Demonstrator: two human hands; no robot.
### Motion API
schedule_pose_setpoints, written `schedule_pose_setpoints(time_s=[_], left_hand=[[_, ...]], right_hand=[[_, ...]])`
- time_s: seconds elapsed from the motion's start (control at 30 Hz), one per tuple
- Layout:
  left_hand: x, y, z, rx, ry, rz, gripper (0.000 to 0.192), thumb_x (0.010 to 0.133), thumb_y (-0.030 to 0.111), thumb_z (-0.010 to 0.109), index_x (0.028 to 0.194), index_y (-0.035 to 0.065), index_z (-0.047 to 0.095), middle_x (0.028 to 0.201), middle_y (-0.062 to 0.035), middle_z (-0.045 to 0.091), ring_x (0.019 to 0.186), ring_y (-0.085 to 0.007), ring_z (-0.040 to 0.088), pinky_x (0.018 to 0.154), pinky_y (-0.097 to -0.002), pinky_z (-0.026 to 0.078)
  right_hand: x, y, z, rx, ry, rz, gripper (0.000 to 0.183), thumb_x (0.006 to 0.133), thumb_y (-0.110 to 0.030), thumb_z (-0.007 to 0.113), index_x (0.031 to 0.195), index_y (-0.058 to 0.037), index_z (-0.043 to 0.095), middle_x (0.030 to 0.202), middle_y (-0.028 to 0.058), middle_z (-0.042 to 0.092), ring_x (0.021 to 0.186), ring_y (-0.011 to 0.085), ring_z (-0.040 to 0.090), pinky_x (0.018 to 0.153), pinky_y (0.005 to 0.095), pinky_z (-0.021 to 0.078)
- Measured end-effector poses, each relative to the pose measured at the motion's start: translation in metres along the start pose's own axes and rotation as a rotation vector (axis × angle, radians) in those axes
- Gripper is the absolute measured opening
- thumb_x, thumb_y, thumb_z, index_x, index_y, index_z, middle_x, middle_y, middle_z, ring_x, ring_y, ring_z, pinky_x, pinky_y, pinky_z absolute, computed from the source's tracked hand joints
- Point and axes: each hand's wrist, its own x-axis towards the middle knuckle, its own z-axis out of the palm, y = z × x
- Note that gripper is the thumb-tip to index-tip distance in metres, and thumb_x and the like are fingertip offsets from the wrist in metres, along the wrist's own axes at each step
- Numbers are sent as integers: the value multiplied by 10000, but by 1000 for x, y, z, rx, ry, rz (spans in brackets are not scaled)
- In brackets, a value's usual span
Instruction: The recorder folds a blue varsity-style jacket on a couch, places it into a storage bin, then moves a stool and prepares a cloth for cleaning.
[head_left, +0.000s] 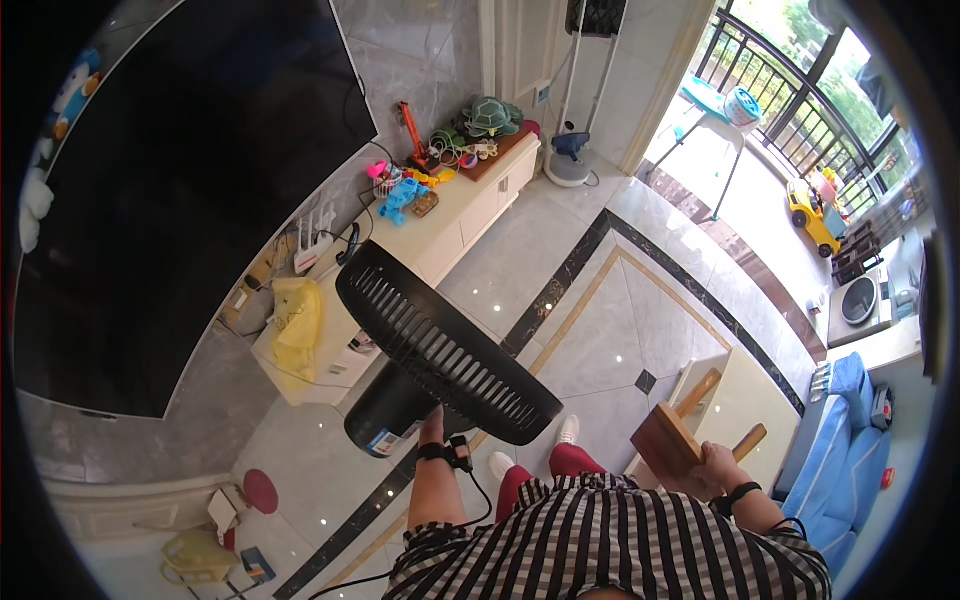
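Note:
A black electric fan (450, 349) is tilted in front of me, its slotted round head above the floor. My left hand (433, 426) reaches up under the fan head and grips it by its neck; the fan hides most of the fingers. Labels bearing writing are stuck on the motor housing (379, 412). On my other side, my right hand (716, 466) holds a small brown wooden stool (666, 441) by its edge. That stool is turned on its side, with its legs sticking out. Both of my wrists wear black straps.
A white TV cabinet (465, 225) carries toys and a yellow bag (295, 330) below a large television (202, 172). A white table (742, 405) stands beside the stool, near a blue sofa (832, 457). An upright floor appliance (568, 165) stands by the wall.

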Motion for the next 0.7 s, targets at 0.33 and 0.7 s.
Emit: schedule_pose_setpoints(time_s=[0.33, 0.7], left_hand=[[-3, -18, -26, 915, -15, 12, 445, 892, 359, 475, 1156, 12, 562, 1238, -214, 542, 1149, -355, 505, 939, -396, 408], [-179, 37, -56, 1226, 156, -25, 329, 745, 300, 590, 637, -8, 631, 569, -155, 604, 487, -261, 572, 509, -359, 440]], right_hand=[[-3, -1, -30, 79, 115, 67, 360, 610, -255, 715, 829, -12, 568, 850, 222, 611, 873, 381, 586, 785, 415, 473], [137, 76, -35, 79, -123, 73, 467, 600, -330, 754, 942, -28, 652, 956, 190, 652, 961, 322, 611, 864, 375, 480]])
